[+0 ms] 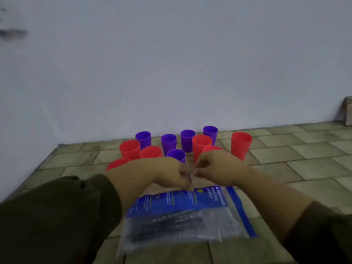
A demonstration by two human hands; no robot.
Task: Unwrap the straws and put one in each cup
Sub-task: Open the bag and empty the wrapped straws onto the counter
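Down on the tiled floor [314, 168] by the pale wall stands a cluster of plastic cups, all upright and open-mouthed. Furthest left a red cup [130, 149] sits beside a purple cup [143, 139], with more red and purple ones packed close across the middle. Off to the right a tall red cup [241, 144] stands a little apart from the rest. None of the visible cup mouths shows a straw.

Nearer the person lies a clear plastic bag [182, 218] with a blue printed header, flat on the floor. Through it shows a bundle of dark straws [171, 221], lying roughly crosswise; the blur hides any detail of their wrapping.

Above the bag's far edge the two hands meet. The left hand [167, 172], coming out of a dark olive sleeve [57, 216], has its fingers [185, 180] curled in and pinched together. The right hand [219, 168] faces it, fingertips touching or nearly touching the left's. Something small and dark seems caught between them, but motion blur keeps me from telling what it is.
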